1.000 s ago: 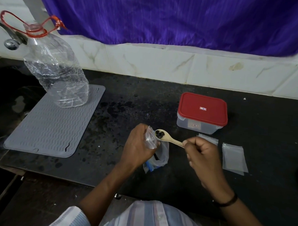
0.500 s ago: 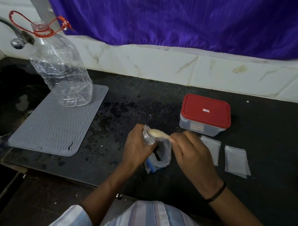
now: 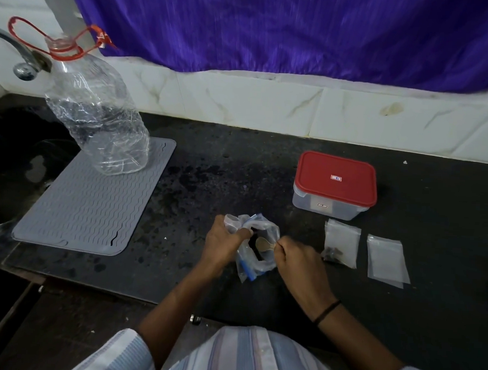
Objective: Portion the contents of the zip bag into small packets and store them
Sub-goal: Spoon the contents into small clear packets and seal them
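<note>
Now my right hand (image 3: 295, 259) is dipping the wooden spoon (image 3: 264, 244), bowl pointing left, into the zip bag (image 3: 258, 241), whose mouth my left hand (image 3: 225, 244) is gripping open.

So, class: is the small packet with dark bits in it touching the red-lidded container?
Apart. The head view shows a strip of bare black counter between the small packet and the red-lidded container behind it.

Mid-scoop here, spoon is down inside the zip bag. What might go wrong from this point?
1. The left hand grips both a small packet and the zip bag rim; the crumpled bag may collapse or tip as the wooden spoon in the right hand lifts out, spilling onto the dark counter.
2. The filled packet lies beside the right hand and could get knocked; whether it's sealed is unclear.
</note>
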